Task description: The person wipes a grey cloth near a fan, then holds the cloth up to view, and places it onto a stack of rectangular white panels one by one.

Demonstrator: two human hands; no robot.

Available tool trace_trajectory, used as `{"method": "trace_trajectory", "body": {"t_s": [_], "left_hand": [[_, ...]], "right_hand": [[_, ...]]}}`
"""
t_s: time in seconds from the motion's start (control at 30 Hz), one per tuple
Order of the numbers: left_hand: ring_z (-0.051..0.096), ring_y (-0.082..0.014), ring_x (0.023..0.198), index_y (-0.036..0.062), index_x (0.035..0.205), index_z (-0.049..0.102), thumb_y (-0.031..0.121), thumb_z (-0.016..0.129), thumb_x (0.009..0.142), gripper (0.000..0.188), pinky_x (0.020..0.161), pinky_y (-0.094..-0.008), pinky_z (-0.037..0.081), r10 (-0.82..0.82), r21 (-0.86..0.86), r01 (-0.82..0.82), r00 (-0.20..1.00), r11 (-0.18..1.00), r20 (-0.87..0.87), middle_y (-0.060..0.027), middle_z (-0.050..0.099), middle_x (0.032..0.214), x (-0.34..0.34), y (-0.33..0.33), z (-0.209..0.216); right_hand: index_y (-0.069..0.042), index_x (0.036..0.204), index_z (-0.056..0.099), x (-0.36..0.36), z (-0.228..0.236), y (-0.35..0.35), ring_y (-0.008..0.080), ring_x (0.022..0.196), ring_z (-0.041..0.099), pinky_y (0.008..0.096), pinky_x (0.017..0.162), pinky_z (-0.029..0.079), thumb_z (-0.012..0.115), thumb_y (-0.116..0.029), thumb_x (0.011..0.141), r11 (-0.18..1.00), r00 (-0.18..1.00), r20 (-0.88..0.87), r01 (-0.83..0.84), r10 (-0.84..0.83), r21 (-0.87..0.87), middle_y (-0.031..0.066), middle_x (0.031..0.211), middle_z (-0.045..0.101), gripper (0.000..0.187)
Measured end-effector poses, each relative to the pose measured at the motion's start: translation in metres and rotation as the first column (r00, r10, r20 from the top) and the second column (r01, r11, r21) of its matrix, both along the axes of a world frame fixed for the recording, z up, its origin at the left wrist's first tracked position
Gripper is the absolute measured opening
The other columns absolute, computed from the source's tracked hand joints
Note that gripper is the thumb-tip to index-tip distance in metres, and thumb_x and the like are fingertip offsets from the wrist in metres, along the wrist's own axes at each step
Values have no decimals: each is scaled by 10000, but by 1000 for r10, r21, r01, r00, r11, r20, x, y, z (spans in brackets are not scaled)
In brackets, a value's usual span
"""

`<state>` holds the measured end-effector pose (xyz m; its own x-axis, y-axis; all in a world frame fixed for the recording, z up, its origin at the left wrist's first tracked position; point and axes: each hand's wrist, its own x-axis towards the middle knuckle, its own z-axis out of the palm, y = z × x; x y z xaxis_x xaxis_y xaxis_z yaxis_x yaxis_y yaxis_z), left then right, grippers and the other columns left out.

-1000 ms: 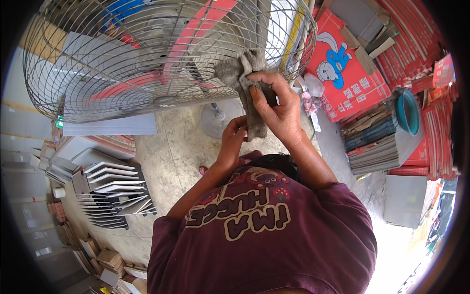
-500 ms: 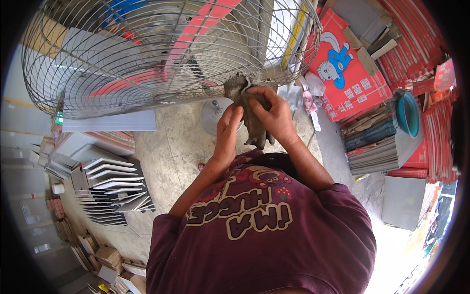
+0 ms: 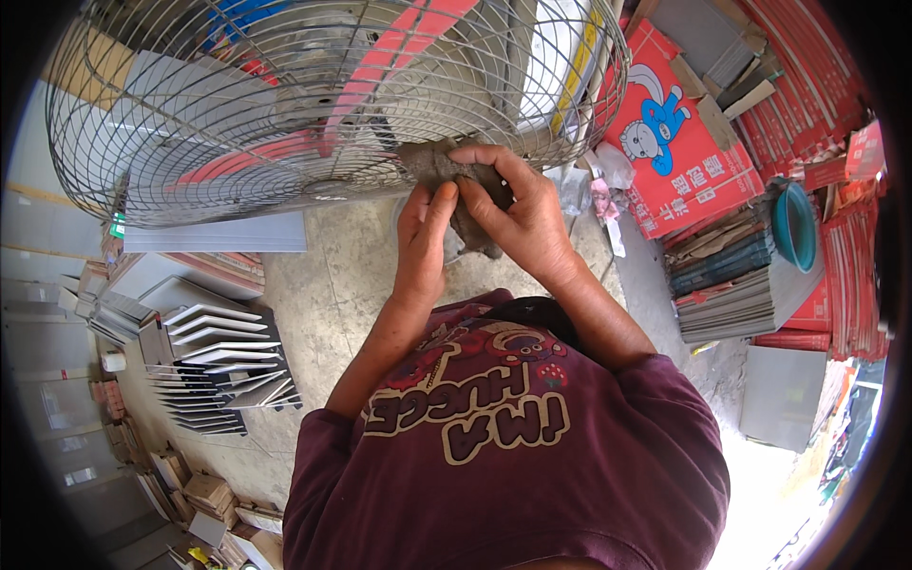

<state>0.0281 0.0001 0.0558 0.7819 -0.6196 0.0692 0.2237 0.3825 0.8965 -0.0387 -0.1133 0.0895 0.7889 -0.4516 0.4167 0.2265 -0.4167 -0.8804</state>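
Observation:
A grey-brown, dirty work glove (image 3: 439, 163) is held up between my two hands, in front of the lower rim of a large wire-caged fan (image 3: 375, 71) with red blades. My left hand (image 3: 426, 233) pinches the glove's near edge with thumb and fingers. On the other side my right hand (image 3: 532, 214) grips it, thumb pressed in and index finger bent over the top. The glove's lower part hangs below the fingers, partly hidden by the right hand. Both hands are close together, thumbs nearly touching.
Standing tiles (image 3: 218, 347) fill a rack at left. At right are a red carton (image 3: 679, 142), a teal basin (image 3: 796, 228) on stacked tiles (image 3: 722, 299), and more red boxes (image 3: 850, 275). Wooden pieces (image 3: 211, 494) lie lower left; concrete floor (image 3: 323, 304) shows between.
The glove has shifted left and its hanging end is raised and bunched. My left hand has moved left and slightly down; my right hand has turned further over the glove.

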Motion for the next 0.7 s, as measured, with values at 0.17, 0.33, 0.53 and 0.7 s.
{"method": "trace_trajectory", "body": {"t_s": [0.17,0.33,0.53,0.7], "left_hand": [[478,-141,1084,24,1181,494,236,459,941,322,946,-308,351,96,-111,-74,974,991,207,-61,522,1165,-1,11,8],[492,-108,1016,33,1135,523,287,480,930,329,875,-286,372,117,-39,-112,979,993,168,-38,554,1086,8,9,-1],[503,-124,1017,29,1128,519,250,446,943,297,882,-290,384,47,-27,-52,990,998,-136,-48,551,1075,9,1,-14],[502,-117,1022,19,1135,518,240,426,950,302,874,-278,389,12,-13,-16,965,1000,-263,-50,551,1084,12,-1,-28]], "right_hand": [[-117,1024,596,3,19,4,249,729,603,327,619,501,657,-80,734,950,969,236,0,77,-313,79,888,622,299],[-112,1020,593,7,6,6,263,748,610,332,634,503,651,-82,749,967,977,204,-14,68,-254,85,889,619,278],[-87,1035,591,14,-19,9,274,793,629,315,695,501,613,-91,796,1000,1000,31,-4,4,-9,117,915,629,240],[-64,1040,592,15,-34,8,198,814,633,289,718,494,603,-77,797,992,998,-65,-11,20,129,113,905,641,244]]}}
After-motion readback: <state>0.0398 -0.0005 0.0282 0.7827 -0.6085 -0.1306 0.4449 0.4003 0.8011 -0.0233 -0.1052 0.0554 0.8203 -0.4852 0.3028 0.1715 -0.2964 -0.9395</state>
